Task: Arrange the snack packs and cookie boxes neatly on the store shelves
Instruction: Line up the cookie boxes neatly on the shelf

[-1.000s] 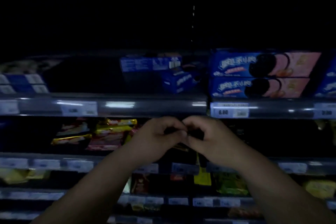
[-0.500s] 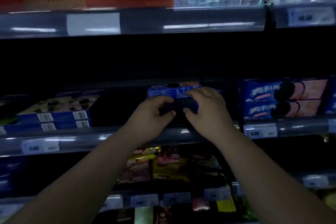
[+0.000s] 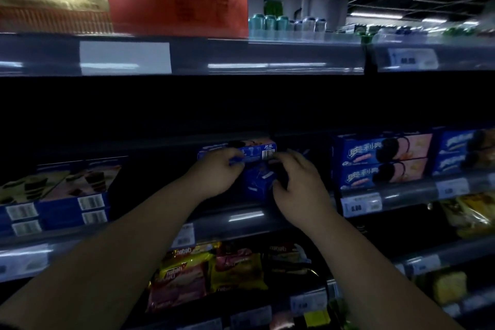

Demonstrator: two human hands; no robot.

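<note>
On the middle shelf point(image 3: 241, 218), a long blue cookie box point(image 3: 253, 152) lies across a small blue box point(image 3: 258, 182). The left hand point(image 3: 214, 173) grips the long box's front; the right hand point(image 3: 298, 186) curls round the small box's right side.

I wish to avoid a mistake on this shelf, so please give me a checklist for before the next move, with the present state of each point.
1. Left hand grips the long blue box: ok.
2. Right hand holds the small blue box firmly: cannot tell; it touches it.
3. The small blue box stands straight: not ok, tilted.
4. Space behind the boxes is free: cannot tell, too dark.
5. Stacked boxes at the right are neat: ok.
</note>
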